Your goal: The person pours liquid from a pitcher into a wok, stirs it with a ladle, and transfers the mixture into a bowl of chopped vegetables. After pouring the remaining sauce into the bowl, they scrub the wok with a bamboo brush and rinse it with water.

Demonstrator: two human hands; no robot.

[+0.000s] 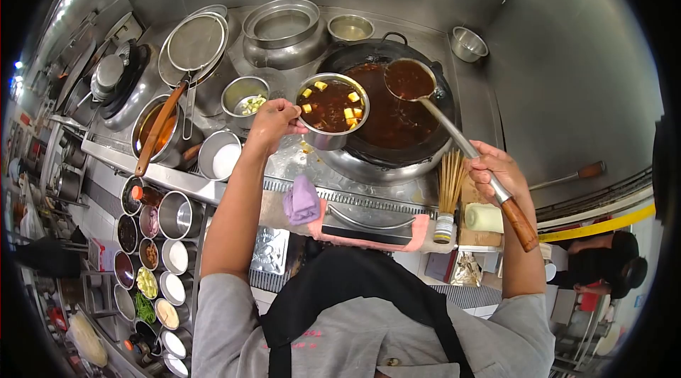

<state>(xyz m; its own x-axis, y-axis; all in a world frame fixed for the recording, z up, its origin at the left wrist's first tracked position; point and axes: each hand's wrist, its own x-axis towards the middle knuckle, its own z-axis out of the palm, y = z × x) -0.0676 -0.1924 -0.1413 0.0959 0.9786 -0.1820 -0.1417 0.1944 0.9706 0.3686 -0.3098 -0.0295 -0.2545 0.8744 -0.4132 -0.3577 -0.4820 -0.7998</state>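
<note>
My left hand (278, 124) grips the rim of a round metal pot (328, 139), fingers closed on its left side. Dark brown broth with yellow cubes fills the pot, which I hold at the left edge of a black wok (444, 122). More of the dark red-brown broth (379, 112) lies in the wok. In my right hand (495, 171) is a ladle (454, 131) with a metal shaft and wooden handle. Its bowl is full of brown liquid and sits over the wok's upper right part.
Left of the wok stand a small pot with pale green pieces (245, 96), a bowl of white powder (220, 155) and a strainer (196, 42). A purple cloth (302, 200) lies at the front edge. Bamboo skewers (450, 183) stand at right. Another person (610, 261) is far right.
</note>
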